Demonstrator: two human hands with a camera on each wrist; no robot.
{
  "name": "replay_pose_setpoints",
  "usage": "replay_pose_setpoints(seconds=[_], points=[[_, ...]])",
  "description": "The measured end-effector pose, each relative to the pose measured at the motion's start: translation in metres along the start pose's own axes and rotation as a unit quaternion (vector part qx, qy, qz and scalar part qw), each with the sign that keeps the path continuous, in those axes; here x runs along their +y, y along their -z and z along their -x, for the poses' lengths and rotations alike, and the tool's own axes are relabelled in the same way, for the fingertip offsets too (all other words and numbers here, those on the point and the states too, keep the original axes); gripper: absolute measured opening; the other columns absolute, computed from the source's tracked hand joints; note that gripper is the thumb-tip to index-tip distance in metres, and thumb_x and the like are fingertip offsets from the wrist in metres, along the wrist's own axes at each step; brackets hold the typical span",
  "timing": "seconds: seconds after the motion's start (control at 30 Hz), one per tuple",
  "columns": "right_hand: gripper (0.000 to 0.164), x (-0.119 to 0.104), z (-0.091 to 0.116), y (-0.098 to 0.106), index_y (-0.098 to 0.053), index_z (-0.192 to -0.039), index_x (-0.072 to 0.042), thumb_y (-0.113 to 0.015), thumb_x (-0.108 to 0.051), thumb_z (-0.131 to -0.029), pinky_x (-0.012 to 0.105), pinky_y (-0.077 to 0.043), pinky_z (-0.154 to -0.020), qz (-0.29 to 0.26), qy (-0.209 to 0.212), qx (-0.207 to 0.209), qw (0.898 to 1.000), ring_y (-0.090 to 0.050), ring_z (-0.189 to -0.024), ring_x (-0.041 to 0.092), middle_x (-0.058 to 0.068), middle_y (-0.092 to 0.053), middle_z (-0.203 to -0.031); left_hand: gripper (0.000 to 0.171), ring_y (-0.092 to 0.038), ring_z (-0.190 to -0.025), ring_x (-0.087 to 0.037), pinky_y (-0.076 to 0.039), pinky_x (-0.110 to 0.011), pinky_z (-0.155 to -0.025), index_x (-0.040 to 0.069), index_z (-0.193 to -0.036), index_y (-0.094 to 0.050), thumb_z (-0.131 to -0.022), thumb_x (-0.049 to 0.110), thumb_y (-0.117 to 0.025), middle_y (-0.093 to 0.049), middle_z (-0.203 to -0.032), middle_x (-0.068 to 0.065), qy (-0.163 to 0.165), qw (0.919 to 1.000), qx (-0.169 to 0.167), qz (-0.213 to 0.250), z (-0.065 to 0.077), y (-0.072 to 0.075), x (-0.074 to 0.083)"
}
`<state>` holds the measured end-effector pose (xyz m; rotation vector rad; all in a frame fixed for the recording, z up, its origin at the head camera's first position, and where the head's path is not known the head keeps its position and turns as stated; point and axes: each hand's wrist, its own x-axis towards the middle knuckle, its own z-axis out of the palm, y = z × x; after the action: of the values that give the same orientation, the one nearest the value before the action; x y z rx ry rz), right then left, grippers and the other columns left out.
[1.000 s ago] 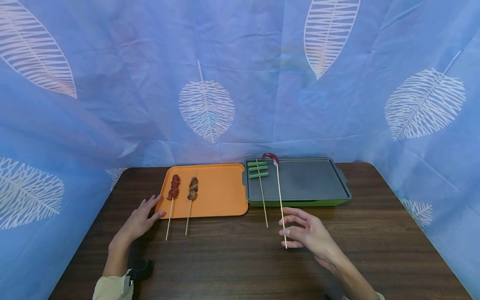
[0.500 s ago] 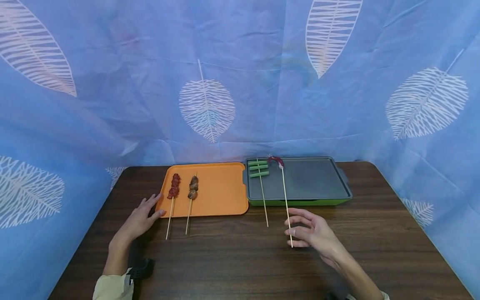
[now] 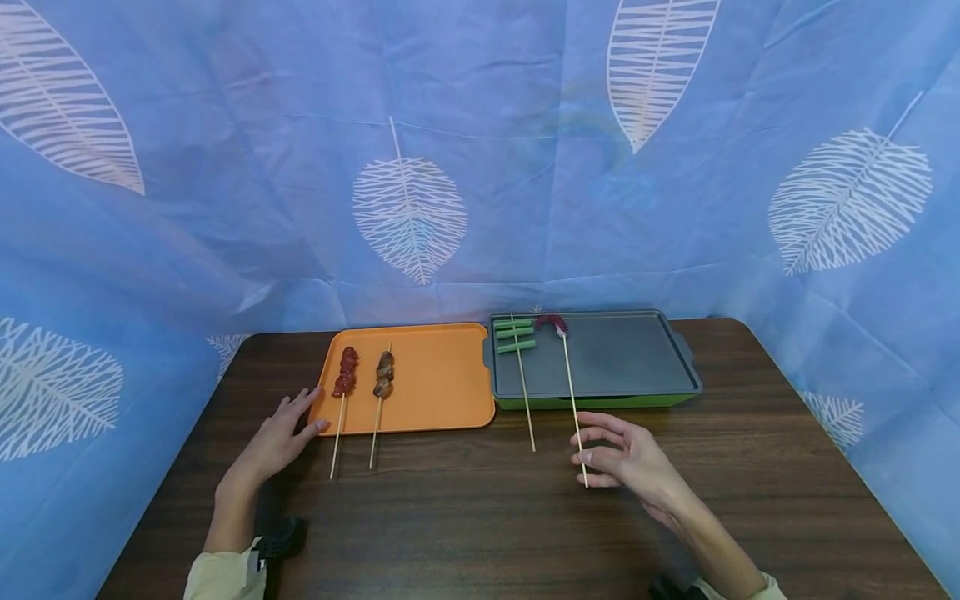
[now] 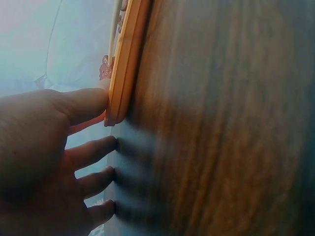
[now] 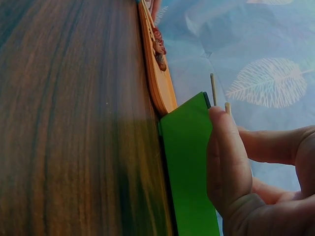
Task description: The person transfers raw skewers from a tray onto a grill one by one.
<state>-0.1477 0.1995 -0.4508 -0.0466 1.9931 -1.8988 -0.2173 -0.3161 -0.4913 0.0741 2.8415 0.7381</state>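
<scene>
My right hand [image 3: 626, 457] pinches the lower stick of a skewer [image 3: 569, 375] with a curled dark red piece, like a tentacle, at its tip. That tip overlaps the griddle's far left part, just right of a skewer with several green pieces [image 3: 515, 333]. The grey griddle plate [image 3: 622, 358] sits on a green base [image 5: 189, 162]. At the left, my left hand [image 3: 276, 442] rests at the near left corner of an orange tray [image 3: 442, 383]; its thumb touches the rim and its fingers are spread. A red meat skewer [image 3: 346, 371] and a brown one [image 3: 384, 375] lie on the tray.
The dark wooden table [image 3: 450, 517] spreads in front of the tray and griddle. A blue curtain [image 3: 510, 200] with white leaf prints hangs right behind them. Stick ends of the lying skewers jut over the near edges of tray and griddle.
My right hand has moved slightly right with the curled red skewer, whose tip has come away from the green-piece skewer and a little lower in view. My left hand stays at the tray corner.
</scene>
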Motion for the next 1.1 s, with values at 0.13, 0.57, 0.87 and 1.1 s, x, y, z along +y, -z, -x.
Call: replay_pose_setpoints(seconds=[0.13, 0.57, 0.87, 1.1], points=[[0.064, -0.004, 0.000, 0.000, -0.037, -0.148, -0.006, -0.067, -0.010, -0.091, 0.044, -0.060, -0.084, 0.002, -0.008, -0.002, 1.000, -0.067, -0.108, 0.030, 0.021, -0.056, -0.126, 0.074, -0.007, -0.143, -0.057, -0.008, -0.077, -0.109, 0.008, -0.155, -0.022, -0.099, 0.047, -0.050, -0.015, -0.159, -0.030, -0.001, 1.0000, 0.001, -0.001, 0.000, 0.000, 0.000], [0.062, -0.009, 0.001, 0.001, -0.036, -0.147, -0.002, -0.064, -0.011, -0.093, 0.046, -0.059, -0.085, 0.007, -0.010, 0.008, 1.000, -0.067, -0.109, 0.031, 0.023, -0.054, -0.126, 0.074, -0.007, -0.144, -0.057, -0.006, -0.075, -0.110, 0.007, -0.155, -0.023, -0.099, 0.046, -0.051, -0.017, -0.158, -0.031, -0.004, 1.0000, 0.004, 0.004, 0.002, 0.000, 0.000], [0.058, -0.008, 0.003, 0.006, -0.039, -0.146, -0.004, -0.063, -0.017, -0.095, 0.040, -0.059, -0.088, 0.036, 0.035, 0.031, 0.998, -0.067, -0.109, 0.026, 0.024, -0.053, -0.128, 0.074, -0.006, -0.144, -0.057, -0.006, -0.075, -0.111, 0.008, -0.155, -0.023, -0.099, 0.047, -0.050, -0.016, -0.158, -0.031, -0.005, 1.0000, 0.005, 0.006, 0.004, 0.000, 0.001], [0.053, -0.013, 0.006, 0.005, -0.044, -0.142, -0.003, -0.063, -0.021, -0.096, 0.033, -0.059, -0.087, 0.100, 0.095, 0.059, 0.989, -0.067, -0.105, 0.015, 0.024, -0.055, -0.129, 0.072, -0.007, -0.144, -0.057, -0.006, -0.075, -0.111, 0.007, -0.155, -0.023, -0.100, 0.044, -0.050, -0.016, -0.158, -0.031, -0.009, 0.9999, 0.009, 0.007, 0.006, -0.001, 0.002]])
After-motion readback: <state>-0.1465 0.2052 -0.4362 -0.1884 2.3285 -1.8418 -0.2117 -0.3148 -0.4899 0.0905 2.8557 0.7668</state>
